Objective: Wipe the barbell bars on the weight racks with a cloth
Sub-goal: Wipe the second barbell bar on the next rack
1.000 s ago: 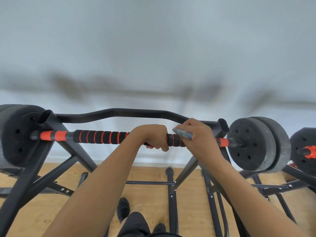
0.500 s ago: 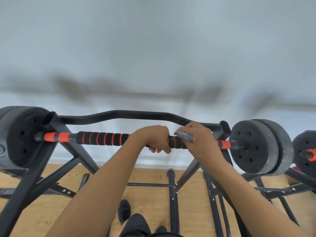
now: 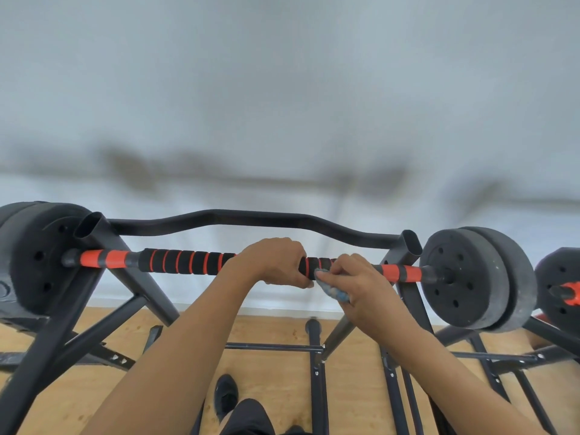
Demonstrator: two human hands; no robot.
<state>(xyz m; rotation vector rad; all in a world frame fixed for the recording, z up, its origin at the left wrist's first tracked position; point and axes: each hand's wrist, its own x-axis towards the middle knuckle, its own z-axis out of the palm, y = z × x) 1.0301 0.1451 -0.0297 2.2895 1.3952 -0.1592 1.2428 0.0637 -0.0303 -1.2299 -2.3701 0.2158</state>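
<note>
Foam (image 3: 188, 262), black with orange rings, covers the middle of the bar (image 3: 103, 259), which lies across the rack (image 3: 125, 277) in front of the person with 2 plates (image 3: 464, 277) on its right end. Loaded like that it looks heavy and stiff, so I'd leave it in its cradles and wipe it where it sits. The foam should be soft and grippy, likely to drag at the cloth (image 3: 334, 288); the orange sleeve (image 3: 395, 271) nearer the plates looks smoother. The left hand (image 3: 273, 262) has its fingers (image 3: 295, 279) curled round the foam, a sound place to steady the bar. Just beside it the right hand (image 3: 364, 287) pinches the small bluish cloth, wadded and limp, against the bar's near side. Writing: none I can read; a moulded mark low on the left plate (image 3: 34, 259) is too blurred.
</note>
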